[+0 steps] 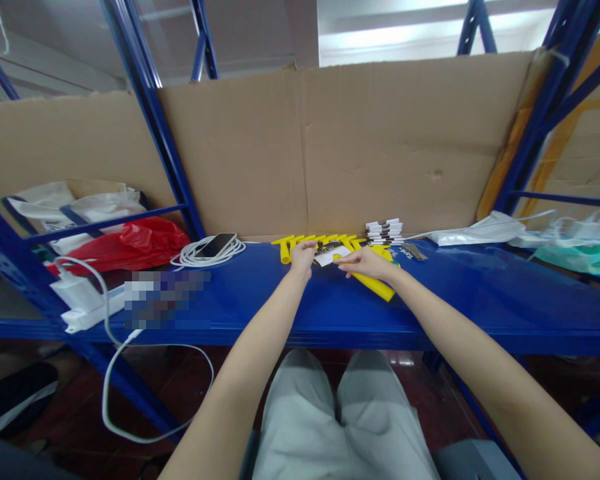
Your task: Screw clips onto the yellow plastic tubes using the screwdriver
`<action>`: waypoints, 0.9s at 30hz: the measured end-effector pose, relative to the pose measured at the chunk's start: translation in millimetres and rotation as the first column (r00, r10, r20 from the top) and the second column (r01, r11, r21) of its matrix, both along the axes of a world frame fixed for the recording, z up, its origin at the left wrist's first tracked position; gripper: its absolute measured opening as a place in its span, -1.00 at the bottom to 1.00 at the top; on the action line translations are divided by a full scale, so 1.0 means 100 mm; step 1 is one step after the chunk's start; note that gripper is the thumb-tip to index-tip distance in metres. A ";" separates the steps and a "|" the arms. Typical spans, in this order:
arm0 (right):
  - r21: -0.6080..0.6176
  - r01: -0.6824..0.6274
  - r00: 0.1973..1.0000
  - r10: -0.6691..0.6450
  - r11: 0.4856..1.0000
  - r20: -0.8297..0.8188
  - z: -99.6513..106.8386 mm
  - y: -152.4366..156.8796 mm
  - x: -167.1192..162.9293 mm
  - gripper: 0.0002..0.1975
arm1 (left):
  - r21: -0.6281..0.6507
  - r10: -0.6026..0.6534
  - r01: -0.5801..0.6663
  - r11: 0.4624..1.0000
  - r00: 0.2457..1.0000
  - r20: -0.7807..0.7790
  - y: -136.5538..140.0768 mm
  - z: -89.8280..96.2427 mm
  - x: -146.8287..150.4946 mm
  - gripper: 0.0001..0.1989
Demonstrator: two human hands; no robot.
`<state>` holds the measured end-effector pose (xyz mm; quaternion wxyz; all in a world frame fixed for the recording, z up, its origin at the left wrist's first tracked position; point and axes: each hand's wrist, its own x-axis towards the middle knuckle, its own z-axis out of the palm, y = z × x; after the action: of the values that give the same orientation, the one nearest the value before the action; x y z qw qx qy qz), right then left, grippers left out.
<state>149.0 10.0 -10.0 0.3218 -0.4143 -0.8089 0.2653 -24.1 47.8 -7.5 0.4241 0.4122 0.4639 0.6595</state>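
Note:
My left hand pinches the left edge of a small black-and-white card above the blue shelf top. My right hand is closed at the card's right side, with its fingertips on the narrow end of a yellow tapered, tube-like piece. The wide end of that piece points down to the right, below my right wrist. Behind both hands lies a row of similar yellow T-shaped pieces, partly hidden by the hands and the card.
A stack of white folded cards stands behind my right hand, with small dark cards beside it. To the left are a phone on a coiled white cable, a red plastic bag and a power strip. Cardboard backs the shelf.

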 end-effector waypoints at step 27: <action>0.389 0.649 0.469 -0.747 0.654 0.471 0.56 0.07 1.46 -0.58 | -0.177 -0.090 0.085 0.981 0.996 -0.026 -0.26 0.17 0.05 -0.79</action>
<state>295.2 16.5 45.7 0.1619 -0.7424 -0.6426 -0.0981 -19.2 21.5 9.3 0.4795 0.4042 0.5088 0.5897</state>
